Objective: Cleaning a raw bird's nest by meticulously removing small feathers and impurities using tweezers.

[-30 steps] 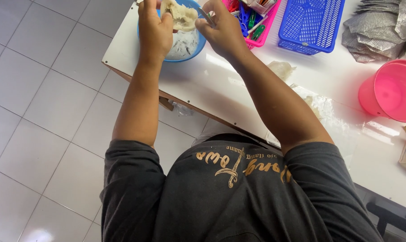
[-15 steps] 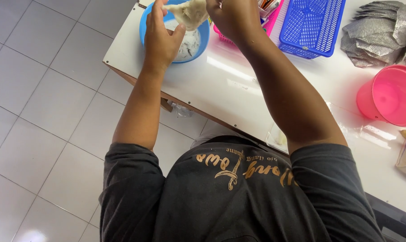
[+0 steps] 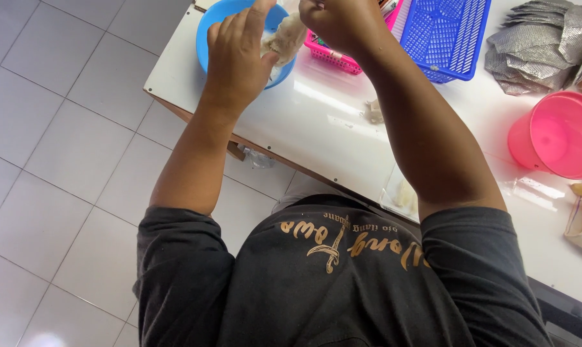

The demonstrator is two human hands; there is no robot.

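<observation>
Two bare hands are up over the far-left corner of the white tabletop (image 3: 316,122). Left hand (image 3: 236,61) is spread, fingers loose, palm side against a pale, doughy lump (image 3: 284,38) held just above the round light-blue plastic bowl (image 3: 207,35); right hand (image 3: 339,22) is curled closed at the top edge of view, prob. pinching the lump's other end, though the exact grip can't be made out. So the lump sits between both hands, over the bowl's right rim, not resting in it. Just right of the bowl: a pink mesh plastic basket (image 3: 332,56), then a blue mesh plastic basket (image 3: 442,38), touching or nearly so. Further right, a stack of crumpled silver foil pouches (image 3: 538,45) and a round pink plastic tub (image 3: 561,132). A small pale scrap (image 3: 372,110) lies on the table near the right forearm, w/ clear plastic bags (image 3: 400,193) at the near edge. Judging progress: the lump is in hand and mid-handling, nothing pale seen packed into pouches yet, so most of the work looks undone.
</observation>
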